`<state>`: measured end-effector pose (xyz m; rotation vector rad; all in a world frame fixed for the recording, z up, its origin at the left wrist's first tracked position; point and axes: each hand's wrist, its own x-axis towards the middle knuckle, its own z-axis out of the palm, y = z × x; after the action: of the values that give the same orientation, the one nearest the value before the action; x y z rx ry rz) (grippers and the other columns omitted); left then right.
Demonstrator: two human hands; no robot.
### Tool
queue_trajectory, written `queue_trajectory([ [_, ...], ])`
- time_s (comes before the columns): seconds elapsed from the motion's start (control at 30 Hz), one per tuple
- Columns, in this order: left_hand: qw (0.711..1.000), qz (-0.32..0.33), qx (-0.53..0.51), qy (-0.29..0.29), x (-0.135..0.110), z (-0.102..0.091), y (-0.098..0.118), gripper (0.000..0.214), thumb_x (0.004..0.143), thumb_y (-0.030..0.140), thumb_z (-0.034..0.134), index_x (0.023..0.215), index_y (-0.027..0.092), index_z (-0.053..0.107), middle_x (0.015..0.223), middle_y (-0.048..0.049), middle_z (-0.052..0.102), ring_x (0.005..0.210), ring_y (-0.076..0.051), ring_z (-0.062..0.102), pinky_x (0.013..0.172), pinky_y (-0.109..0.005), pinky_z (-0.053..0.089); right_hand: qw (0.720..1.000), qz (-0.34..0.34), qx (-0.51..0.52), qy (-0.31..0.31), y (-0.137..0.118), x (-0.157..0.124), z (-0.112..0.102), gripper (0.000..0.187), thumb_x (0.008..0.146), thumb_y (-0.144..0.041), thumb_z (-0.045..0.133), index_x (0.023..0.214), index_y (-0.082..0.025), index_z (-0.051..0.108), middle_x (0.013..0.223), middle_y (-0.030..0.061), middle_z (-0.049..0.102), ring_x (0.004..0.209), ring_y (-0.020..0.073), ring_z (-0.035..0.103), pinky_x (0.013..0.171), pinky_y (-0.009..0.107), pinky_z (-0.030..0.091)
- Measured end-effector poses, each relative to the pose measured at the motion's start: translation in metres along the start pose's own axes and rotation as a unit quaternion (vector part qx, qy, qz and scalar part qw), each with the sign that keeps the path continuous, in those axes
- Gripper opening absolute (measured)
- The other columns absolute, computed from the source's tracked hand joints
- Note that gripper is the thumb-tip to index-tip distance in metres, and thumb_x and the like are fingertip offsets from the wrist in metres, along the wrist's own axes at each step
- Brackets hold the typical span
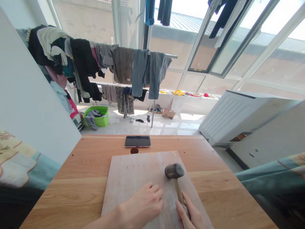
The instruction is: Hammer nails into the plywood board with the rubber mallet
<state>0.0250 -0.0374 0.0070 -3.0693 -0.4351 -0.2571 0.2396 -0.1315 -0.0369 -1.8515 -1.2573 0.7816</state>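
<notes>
A pale wooden board (133, 173) lies on a wooden table (83, 171), with a row of small nail marks near its far edge. My right hand (190, 214) is closed round the wooden handle of a hammer (174, 171), whose dark head rests above the board's right part. My left hand (145, 203) lies on the board's near part, fingers curled together; whether it pinches anything I cannot see.
A dark phone (137, 141) lies flat at the table's far edge, by a round hole. Beyond stand a clothes rack (124, 63) full of laundry, a green basket (98, 116), large windows and a white cabinet (238, 114). Patterned bedding (16, 159) flanks the table on both sides.
</notes>
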Motion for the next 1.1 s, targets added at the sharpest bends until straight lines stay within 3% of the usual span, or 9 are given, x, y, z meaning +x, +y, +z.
queue_trajectory([
  [0.13,1.000,0.013,0.024,-0.005,0.003,0.003,0.005,0.011,0.085,0.018,0.070,0.077,0.016,0.062,0.078,-0.0047,0.061,0.076,-0.020,0.057,0.064,-0.033,0.038,0.999,0.043,-0.008,-0.012,-0.009,-0.003,0.000,0.062,0.084,-0.064,0.055,0.117,-0.014,0.071,0.075,0.0093,0.076,0.073,0.0261,0.074,0.066,0.027,0.057],
  [0.23,0.999,0.014,0.036,-0.006,0.004,0.004,0.009,0.011,0.086,0.018,0.069,0.079,0.017,0.061,0.077,-0.0048,0.063,0.073,-0.020,0.058,0.065,-0.034,0.039,0.993,0.090,-0.006,-0.071,-0.014,-0.005,0.005,0.073,0.088,-0.064,0.045,0.131,-0.006,0.059,0.045,-0.0038,0.055,0.042,0.0197,0.056,0.045,0.027,0.045],
  [0.4,0.999,0.029,0.018,-0.012,0.003,0.003,0.012,0.006,0.088,0.015,0.064,0.084,0.017,0.061,0.075,-0.0053,0.066,0.069,-0.021,0.062,0.063,-0.034,0.042,0.996,0.081,0.013,-0.031,-0.017,-0.006,0.012,0.079,0.084,-0.066,0.044,0.127,-0.002,0.058,0.044,-0.0084,0.043,0.044,0.0186,0.049,0.051,0.029,0.044],
  [0.5,0.995,0.011,-0.101,-0.020,0.004,0.003,-0.006,0.009,0.083,0.010,0.063,0.086,0.018,0.063,0.080,-0.0037,0.067,0.069,-0.018,0.063,0.062,-0.029,0.045,0.995,0.084,0.026,-0.042,-0.017,-0.007,0.011,0.077,0.084,-0.066,0.045,0.128,-0.005,0.058,0.043,-0.0081,0.045,0.043,0.0188,0.050,0.050,0.029,0.044],
  [0.57,0.972,-0.059,-0.225,0.024,0.007,0.007,-0.026,0.017,0.081,0.007,0.060,0.090,0.020,0.066,0.089,-0.0027,0.068,0.074,-0.015,0.065,0.066,-0.025,0.047,0.994,0.079,0.035,-0.062,-0.018,-0.007,0.009,0.073,0.087,-0.065,0.046,0.130,-0.007,0.057,0.045,-0.0076,0.047,0.042,0.0183,0.050,0.047,0.028,0.043],
  [0.67,0.892,-0.197,-0.378,0.154,0.013,0.020,-0.058,0.021,0.079,0.005,0.057,0.091,0.019,0.068,0.092,-0.0024,0.069,0.082,-0.015,0.066,0.078,-0.024,0.051,0.994,0.068,0.034,-0.082,-0.019,-0.007,0.006,0.075,0.089,-0.065,0.044,0.132,-0.005,0.055,0.047,-0.0073,0.049,0.042,0.0172,0.050,0.047,0.027,0.043],
  [0.73,0.839,-0.263,-0.424,0.217,0.017,0.030,-0.075,0.016,0.080,0.008,0.057,0.088,0.017,0.068,0.088,-0.0027,0.071,0.083,-0.016,0.066,0.082,-0.026,0.052,0.993,0.068,0.023,-0.095,-0.021,-0.006,0.004,0.077,0.089,-0.065,0.043,0.134,-0.004,0.054,0.047,-0.0068,0.050,0.042,0.0171,0.051,0.048,0.027,0.044],
  [0.8,0.817,-0.298,-0.437,0.230,0.019,0.040,-0.084,0.013,0.081,0.012,0.058,0.087,0.016,0.068,0.086,-0.0024,0.072,0.080,-0.016,0.065,0.081,-0.027,0.053,0.991,0.087,0.009,-0.099,-0.023,-0.007,0.002,0.075,0.089,-0.065,0.043,0.134,-0.006,0.055,0.047,-0.0058,0.053,0.044,0.0179,0.054,0.050,0.026,0.047],
  [1.1,0.842,-0.291,-0.399,0.215,0.013,0.053,-0.086,0.013,0.085,0.016,0.057,0.089,0.018,0.069,0.089,-0.0042,0.071,0.085,-0.018,0.065,0.077,-0.026,0.054,0.991,0.109,-0.019,-0.081,-0.030,-0.008,0.000,0.073,0.087,-0.066,0.045,0.131,-0.010,0.062,0.043,-0.0035,0.057,0.045,0.0202,0.059,0.051,0.026,0.051],
])
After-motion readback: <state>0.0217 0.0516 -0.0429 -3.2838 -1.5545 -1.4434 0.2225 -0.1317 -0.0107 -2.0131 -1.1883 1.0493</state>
